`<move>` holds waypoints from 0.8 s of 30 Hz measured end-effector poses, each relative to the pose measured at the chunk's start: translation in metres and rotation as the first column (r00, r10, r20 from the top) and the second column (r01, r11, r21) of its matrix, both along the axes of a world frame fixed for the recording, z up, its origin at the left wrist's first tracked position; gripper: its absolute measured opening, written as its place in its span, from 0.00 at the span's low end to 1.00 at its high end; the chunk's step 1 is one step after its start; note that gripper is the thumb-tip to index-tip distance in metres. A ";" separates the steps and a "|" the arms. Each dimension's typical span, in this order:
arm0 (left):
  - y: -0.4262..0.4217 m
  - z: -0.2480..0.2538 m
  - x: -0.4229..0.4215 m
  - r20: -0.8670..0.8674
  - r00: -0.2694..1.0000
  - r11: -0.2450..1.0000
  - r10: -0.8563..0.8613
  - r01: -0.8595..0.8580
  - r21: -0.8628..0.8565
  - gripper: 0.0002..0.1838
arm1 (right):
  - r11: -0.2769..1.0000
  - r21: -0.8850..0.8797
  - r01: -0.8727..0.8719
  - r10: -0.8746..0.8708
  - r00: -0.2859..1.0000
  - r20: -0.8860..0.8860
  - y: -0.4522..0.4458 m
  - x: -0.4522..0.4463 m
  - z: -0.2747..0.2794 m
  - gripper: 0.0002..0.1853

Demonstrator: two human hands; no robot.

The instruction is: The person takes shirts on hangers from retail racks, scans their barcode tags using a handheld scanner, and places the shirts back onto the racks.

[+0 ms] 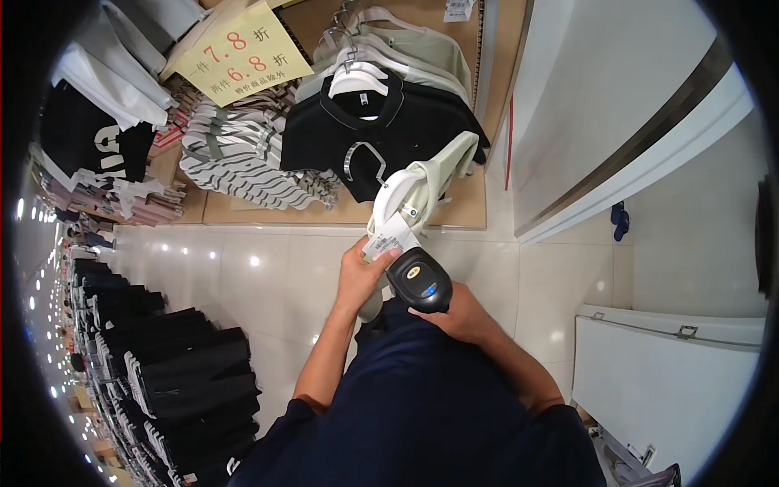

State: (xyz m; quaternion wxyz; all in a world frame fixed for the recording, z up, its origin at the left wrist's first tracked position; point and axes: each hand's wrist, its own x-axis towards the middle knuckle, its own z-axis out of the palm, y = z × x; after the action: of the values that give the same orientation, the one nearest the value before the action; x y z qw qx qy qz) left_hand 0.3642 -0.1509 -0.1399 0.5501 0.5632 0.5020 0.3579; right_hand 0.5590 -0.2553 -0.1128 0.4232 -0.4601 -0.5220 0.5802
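Note:
My left hand (363,272) pinches a white price tag (389,236) with a printed barcode. The tag belongs to a pale green shirt (445,162) on a white hanger (395,195), whose metal hook points up and left. In my right hand (462,315) is a black barcode scanner (419,280) with a small blue light, its head close below the tag. The fingers under the scanner are mostly hidden. Just beyond the pale shirt, a black polo shirt (365,122) hangs facing me at the front of the rack.
A yellow discount sign (235,57) stands above striped shirts (243,154) on hangers. Dark garments (187,365) hang in a long row at left. A white wall panel (584,105) rises at right, with a white door-like panel (665,381) low on the right.

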 end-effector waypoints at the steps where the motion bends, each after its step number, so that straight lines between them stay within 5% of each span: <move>1: -0.001 0.000 -0.001 -0.032 0.999 1.000 -0.004 0.004 0.003 0.16 | 1.000 -0.011 0.001 -0.001 1.000 0.007 -0.001 -0.001 -0.001 0.21; 6: 0.017 0.005 -0.022 -0.204 0.974 0.972 -0.094 0.134 0.191 0.19 | 0.997 -0.041 0.067 -0.067 0.998 -0.003 0.001 -0.009 -0.009 0.21; 9: 0.034 0.021 -0.054 -0.452 0.890 0.969 -0.068 0.167 0.184 0.22 | 0.992 -0.032 0.126 -0.124 0.991 0.047 0.015 -0.005 -0.011 0.22; 10: 0.040 0.023 -0.066 -0.540 0.841 0.982 -0.044 0.136 0.133 0.23 | 0.982 -0.158 0.106 -0.107 0.994 0.003 0.021 -0.002 -0.012 0.22; 13: 0.060 0.019 -0.103 -0.755 0.655 0.976 -0.033 0.184 0.117 0.21 | 0.973 -0.007 0.231 -0.224 0.949 0.221 0.044 0.000 -0.012 0.20; 18: 0.094 -0.001 -0.151 -0.781 0.619 0.968 0.075 0.143 0.206 0.18 | 0.931 0.286 0.228 -0.328 0.866 0.376 0.124 -0.021 0.028 0.23; 24: 0.152 -0.014 -0.212 -0.808 0.583 0.982 0.092 0.084 0.172 0.17 | 0.756 0.611 -0.237 -0.334 0.663 0.670 0.284 -0.097 0.056 0.32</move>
State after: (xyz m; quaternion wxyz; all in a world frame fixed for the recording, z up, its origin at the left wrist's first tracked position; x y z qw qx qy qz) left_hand 0.1518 0.0007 -0.1538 0.2022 0.7132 0.6623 0.1088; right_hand 0.4620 0.0291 -0.0568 0.3197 -0.4930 -0.8021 0.1063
